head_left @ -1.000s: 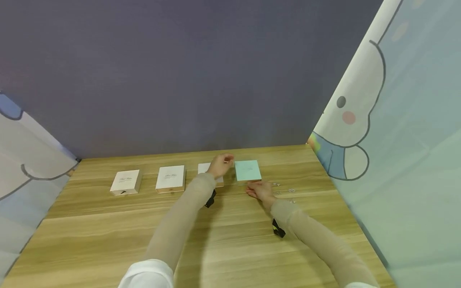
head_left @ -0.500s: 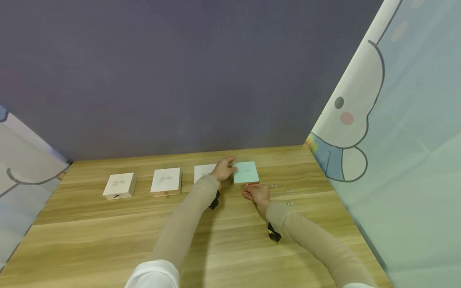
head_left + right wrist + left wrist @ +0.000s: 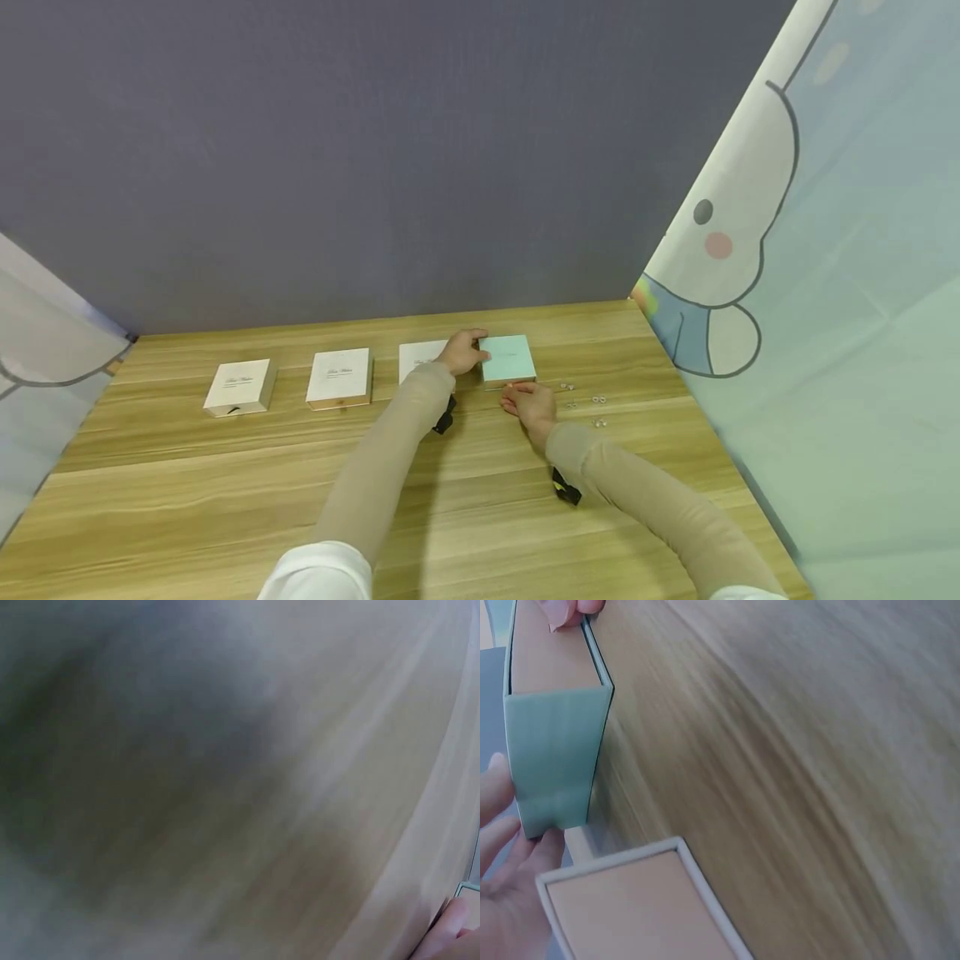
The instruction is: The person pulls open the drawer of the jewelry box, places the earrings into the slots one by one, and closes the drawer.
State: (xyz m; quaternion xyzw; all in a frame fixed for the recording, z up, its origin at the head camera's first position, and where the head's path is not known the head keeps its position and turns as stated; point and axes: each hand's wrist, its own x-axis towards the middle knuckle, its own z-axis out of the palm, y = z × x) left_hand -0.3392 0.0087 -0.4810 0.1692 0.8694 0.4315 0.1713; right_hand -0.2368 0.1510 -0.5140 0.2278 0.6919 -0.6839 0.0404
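Note:
A mint-green drawer box [image 3: 507, 357] with a pinkish front lies flat on the wooden table. My left hand [image 3: 462, 354] grips its left side, thumb over the top edge; in the left wrist view several fingers of this left hand [image 3: 514, 900] lie around the far end of the green sleeve [image 3: 559, 746]. At the front face, the fingertips of my right hand [image 3: 532, 404] pinch the drawer's edge area; what exactly lies between them is hidden. The drawer looks flush with the sleeve. In the right wrist view only part of the right hand [image 3: 450, 930] shows, low in the corner.
A white box [image 3: 420, 357] stands just left of the green one, partly behind my left arm. Two more white boxes [image 3: 339, 379] [image 3: 240, 387] sit farther left. Several small clear ring-like pairs [image 3: 598, 400] lie right of my right hand. A dark wall [image 3: 337, 167] rises behind the table.
My left hand has moved from beside the green box onto its left side. The right hand has stayed at the front face. The whole view has shifted slightly.

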